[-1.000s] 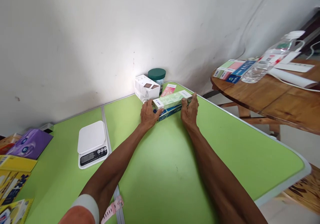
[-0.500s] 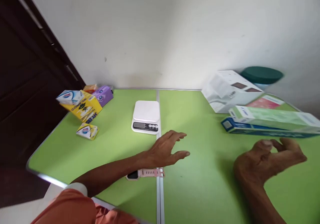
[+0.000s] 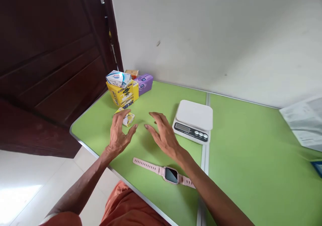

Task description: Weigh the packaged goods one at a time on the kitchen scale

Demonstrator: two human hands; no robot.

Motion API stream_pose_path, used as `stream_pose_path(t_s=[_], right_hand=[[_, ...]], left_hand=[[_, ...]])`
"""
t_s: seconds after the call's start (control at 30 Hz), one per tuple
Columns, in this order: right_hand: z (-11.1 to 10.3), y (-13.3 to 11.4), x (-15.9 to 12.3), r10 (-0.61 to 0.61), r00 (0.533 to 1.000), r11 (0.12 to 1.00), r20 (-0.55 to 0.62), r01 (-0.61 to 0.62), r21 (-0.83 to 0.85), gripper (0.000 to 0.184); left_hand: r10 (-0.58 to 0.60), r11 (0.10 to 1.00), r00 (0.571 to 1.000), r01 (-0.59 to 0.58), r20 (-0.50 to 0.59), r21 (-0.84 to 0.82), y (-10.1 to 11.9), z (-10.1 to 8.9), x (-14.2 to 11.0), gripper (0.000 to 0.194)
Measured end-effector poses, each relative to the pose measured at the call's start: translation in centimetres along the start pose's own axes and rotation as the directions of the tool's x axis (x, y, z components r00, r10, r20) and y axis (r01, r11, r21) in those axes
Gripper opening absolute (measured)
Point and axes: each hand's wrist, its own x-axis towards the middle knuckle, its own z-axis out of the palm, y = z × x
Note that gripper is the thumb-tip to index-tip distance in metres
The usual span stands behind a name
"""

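My left hand [image 3: 120, 133] hovers open over the green table [image 3: 246, 159], fingers spread, just short of a small yellow box [image 3: 127, 118]. My right hand [image 3: 162, 134] is open too, fingers stretched toward the same box, between it and a white kitchen scale [image 3: 193, 119]. Both hands hold nothing. Behind the small box a yellow carton [image 3: 123, 93] carries a white-and-blue box [image 3: 118, 78], and a purple box [image 3: 144, 82] lies beside them. A pink smartwatch [image 3: 167, 174] lies flat under my right forearm.
A dark wooden door [image 3: 50, 61] stands left of the table, whose near left edge is close to my hands. A white box [image 3: 305, 122] and the corner of a blue box [image 3: 317, 167] show at the right edge. A white wall runs behind.
My view has swung left. Both hands left the long green and blue boxes on the right and moved across the table to the small yellow box near the left corner.
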Motion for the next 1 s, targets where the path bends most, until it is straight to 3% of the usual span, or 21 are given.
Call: stream_pose_path(t_s=[0.1,0.2,0.27,0.4,0.57,0.67,0.8,1.0], right_hand=[[4.8,0.2,3.1,0.059,0.991,0.997,0.119,-0.065,0.05,0.088],[8.4,0.2,4.7,0.121,0.971,0.987,0.205,-0.139,0.075,0.107],[9.9,-0.2,5.2,0.144,0.962,0.987,0.233,-0.156,0.034,0.101],[10.0,-1.5,5.3,0.183,0.952,0.981,0.247,-0.159,-0.113,0.07],[5.4,-1.7,3.3,0.178,0.963,0.979,0.205,-0.152,-0.138,0.064],[1.0,-0.9,1.7,0.126,0.985,0.987,0.116,-0.113,-0.114,0.065],[-5.4,0.5,0.3,0.084,0.995,0.989,-0.052,-0.09,-0.118,0.063],[-12.5,2.9,-0.5,0.154,0.97,0.976,-0.188,-0.179,-0.122,0.058]], left_hand=[[-0.147,0.988,0.985,0.151,-0.086,0.042,-3.6,-1.4,1.5,0.086],[-0.389,0.918,0.921,0.389,0.015,-0.078,-7.1,-1.6,2.7,0.092],[-0.462,0.865,0.879,0.476,0.117,-0.158,-8.4,-1.4,2.9,0.088],[-0.42,0.883,0.898,0.438,0.132,-0.171,-8.6,-1.1,2.1,0.083],[-0.387,0.829,0.849,0.491,0.359,-0.267,-6.4,-1.1,1.7,0.09],[-0.277,0.856,0.862,0.422,0.425,-0.299,-4.4,0.5,2.7,0.088],[-0.049,0.901,0.883,0.241,0.467,-0.36,-1.6,5.4,5.4,0.089],[0.134,0.923,0.827,0.095,0.546,-0.372,1.4,13.5,9.5,0.082]])
